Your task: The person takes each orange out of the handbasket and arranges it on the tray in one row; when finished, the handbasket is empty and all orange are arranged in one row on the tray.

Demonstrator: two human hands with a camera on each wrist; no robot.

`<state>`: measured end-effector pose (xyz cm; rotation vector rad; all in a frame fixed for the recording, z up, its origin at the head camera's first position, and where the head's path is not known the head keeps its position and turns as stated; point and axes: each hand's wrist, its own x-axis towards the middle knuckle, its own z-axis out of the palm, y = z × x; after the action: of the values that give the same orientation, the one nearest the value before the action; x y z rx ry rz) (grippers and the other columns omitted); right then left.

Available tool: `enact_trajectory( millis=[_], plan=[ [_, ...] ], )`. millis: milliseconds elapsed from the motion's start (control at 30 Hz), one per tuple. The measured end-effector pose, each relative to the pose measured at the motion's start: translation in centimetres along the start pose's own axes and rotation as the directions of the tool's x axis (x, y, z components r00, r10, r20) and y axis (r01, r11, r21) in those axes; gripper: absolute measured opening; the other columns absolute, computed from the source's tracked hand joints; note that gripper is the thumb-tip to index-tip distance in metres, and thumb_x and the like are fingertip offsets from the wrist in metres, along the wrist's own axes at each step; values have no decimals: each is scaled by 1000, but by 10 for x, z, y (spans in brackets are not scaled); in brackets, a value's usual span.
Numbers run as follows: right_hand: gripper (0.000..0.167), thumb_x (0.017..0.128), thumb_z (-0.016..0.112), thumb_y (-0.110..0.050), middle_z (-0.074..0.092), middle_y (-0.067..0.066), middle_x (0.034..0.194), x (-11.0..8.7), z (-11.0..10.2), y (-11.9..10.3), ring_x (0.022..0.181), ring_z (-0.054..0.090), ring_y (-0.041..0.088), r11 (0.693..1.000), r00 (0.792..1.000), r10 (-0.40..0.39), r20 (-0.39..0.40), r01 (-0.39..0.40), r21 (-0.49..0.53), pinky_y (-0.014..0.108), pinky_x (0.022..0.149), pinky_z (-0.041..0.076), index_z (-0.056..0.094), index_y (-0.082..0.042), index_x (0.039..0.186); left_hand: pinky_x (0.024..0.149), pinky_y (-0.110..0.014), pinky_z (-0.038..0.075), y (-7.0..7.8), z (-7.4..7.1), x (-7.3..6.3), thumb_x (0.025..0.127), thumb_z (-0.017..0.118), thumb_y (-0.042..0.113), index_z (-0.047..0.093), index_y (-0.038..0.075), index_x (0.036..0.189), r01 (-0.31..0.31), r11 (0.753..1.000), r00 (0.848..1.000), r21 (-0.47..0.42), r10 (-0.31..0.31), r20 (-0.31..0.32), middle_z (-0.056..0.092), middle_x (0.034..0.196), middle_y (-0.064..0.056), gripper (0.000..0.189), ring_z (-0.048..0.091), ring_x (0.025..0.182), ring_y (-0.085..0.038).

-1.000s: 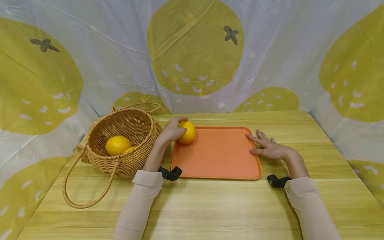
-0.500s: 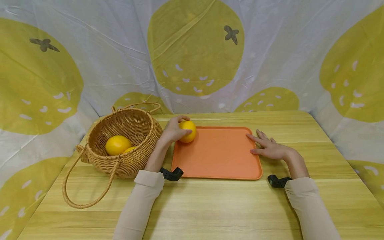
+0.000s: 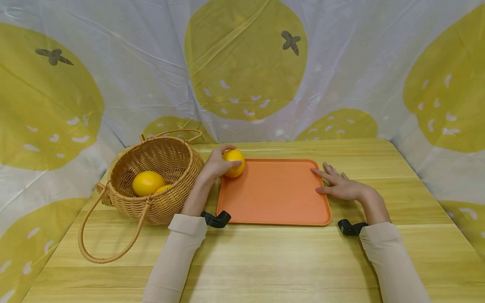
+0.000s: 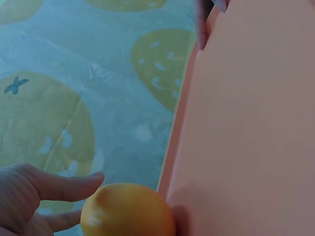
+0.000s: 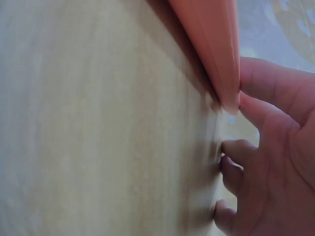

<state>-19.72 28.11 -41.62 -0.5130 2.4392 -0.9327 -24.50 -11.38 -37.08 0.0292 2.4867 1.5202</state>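
Observation:
In the head view my left hand (image 3: 217,163) holds an orange (image 3: 235,164) over the far left corner of a coral tray (image 3: 273,191). The thumb lies on the near side of the fruit and a finger reaches over its far side. The left wrist view shows the orange (image 4: 129,210) close to the tray's long rim (image 4: 179,118), the thumb at its upper edge. My right hand (image 3: 342,187) rests at the tray's right edge with fingers spread and fairly straight. Seen from the right wrist, two digits touch the tray rim (image 5: 216,44) and the other fingertips rest on the table.
A wicker basket (image 3: 182,185) stands left of the tray, tilted toward me, with at least two more oranges (image 3: 147,183) inside. Its handle (image 3: 110,257) lies out over the wooden table (image 3: 273,261). Behind hangs a fruit-patterned cloth (image 3: 333,75).
The left hand and the orange have shifted slightly left and away, and the thumb lies further across the fruit. The right hand stays at the tray edge.

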Motion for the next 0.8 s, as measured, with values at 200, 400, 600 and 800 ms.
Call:
enact_trajectory(
  millis=[200, 400, 600, 800],
  plan=[
    [83, 104, 59, -45, -20, 28, 169, 3, 2, 8, 155, -24, 47, 999, 999, -46, -2, 46, 10, 73, 116, -19, 15, -18, 168, 112, -52, 47, -2, -2, -3, 95, 72, 8, 48, 4, 152, 4, 1000, 1000, 15, -4, -9, 35, 162, -22, 61, 47, 139, -39],
    [84, 104, 57, -48, -21, 25, 170, 7, 2, 8, 156, -24, 47, 1000, 1000, -14, 14, 14, -4, 72, 117, -18, 13, -16, 168, 116, -54, 41, -1, -4, -9, 96, 72, 11, 45, 5, 154, -19, 996, 999, 85, 22, -33, 34, 161, -24, 64, 42, 142, -41],
    [80, 107, 57, -37, -19, 30, 168, 4, 2, -7, 154, -23, 51, 1000, 1000, 7, 27, -7, 7, 74, 116, -18, 14, -6, 167, 118, -58, 37, 25, -17, -34, 100, 70, 22, 43, 8, 156, -125, 956, 987, 264, 147, -67, 31, 159, -27, 63, 38, 145, -43],
    [81, 106, 59, -35, -20, 30, 168, 0, 2, -5, 154, -24, 51, 1000, 1000, 8, 20, -8, 10, 74, 116, -19, 14, -7, 166, 114, -54, 45, 59, -38, -93, 101, 69, 21, 59, 11, 144, -339, 916, 909, 216, 378, -177, 44, 156, -15, 46, 45, 142, -34]
  ],
)
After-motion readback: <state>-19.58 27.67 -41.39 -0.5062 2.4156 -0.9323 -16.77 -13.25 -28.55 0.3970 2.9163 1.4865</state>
